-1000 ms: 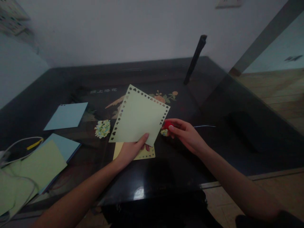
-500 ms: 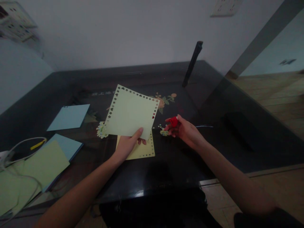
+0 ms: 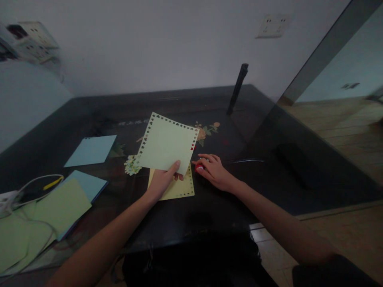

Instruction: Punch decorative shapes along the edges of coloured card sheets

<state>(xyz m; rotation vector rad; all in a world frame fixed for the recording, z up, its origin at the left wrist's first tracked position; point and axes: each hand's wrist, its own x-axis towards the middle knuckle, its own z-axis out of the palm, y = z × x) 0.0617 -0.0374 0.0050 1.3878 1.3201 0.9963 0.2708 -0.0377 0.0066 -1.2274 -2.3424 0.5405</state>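
Observation:
My left hand (image 3: 166, 179) pinches the lower edge of a pale green sheet (image 3: 168, 144), thumb on top. Small star and heart holes run along the sheet's left, top and right edges. Partly under it lies a yellow sheet (image 3: 179, 190) with a similar punched border. My right hand (image 3: 214, 172) is beside the sheet's right edge, palm down, its fingers curled round a small red object (image 3: 200, 168) with a whitish part. Red also shows near the sheet's right edge.
A blue sheet (image 3: 92, 150) lies on the dark table (image 3: 227, 215). Further left are stacked green and blue sheets (image 3: 64, 203), a looped white cable (image 3: 24, 189) and a yellow stick (image 3: 52, 183). A black upright bar (image 3: 237, 88) stands at the back right.
My right hand has turned from palm up to palm down and moved left, nearer the sheet, with the red object still in it. My left hand keeps its hold. The camera view has shifted slightly.

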